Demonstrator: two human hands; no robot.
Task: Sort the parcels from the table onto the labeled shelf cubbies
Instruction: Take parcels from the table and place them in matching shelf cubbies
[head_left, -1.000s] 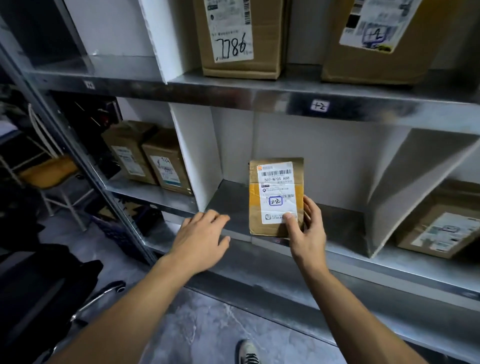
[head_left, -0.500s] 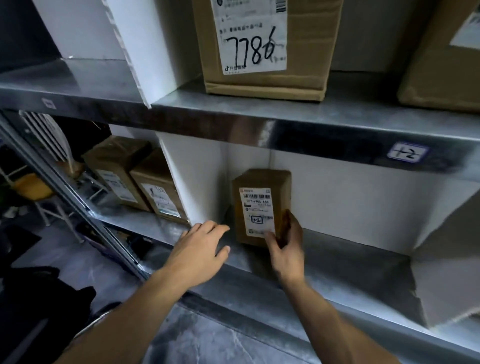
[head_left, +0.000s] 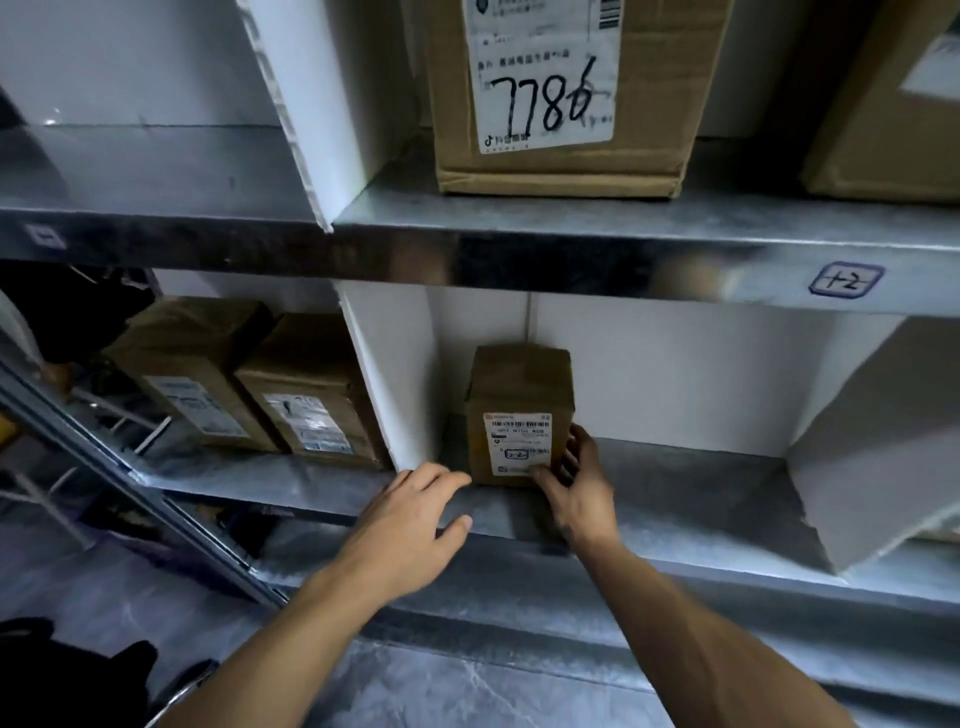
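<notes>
Right grip: right hand (head_left: 576, 488) clamps the small parcel (head_left: 519, 395) from its 3 o'clock side, fingers curled round the right edge and thumb on the front face's lower corner.
Left grip: left hand (head_left: 410, 525) holds nothing, its fingers relaxed and apart over the lower shelf (head_left: 701, 499), with the tips at the parcel's 7 o'clock. Contact with the metal cannot be told.
Change: a second ago the parcel stood at the shelf's front lip. It now sits pushed deep toward the back wall.
Parcel place: upright, shipping label (head_left: 518, 442) facing out, white divider (head_left: 395, 384) near at its 9 o'clock.
Meaning: this placement looks all but finished, and only the release remains.
Above: box marked 7786 (head_left: 561, 93) at 12 o'clock, handwritten shelf tag (head_left: 845, 280) at 2 o'clock.
</notes>
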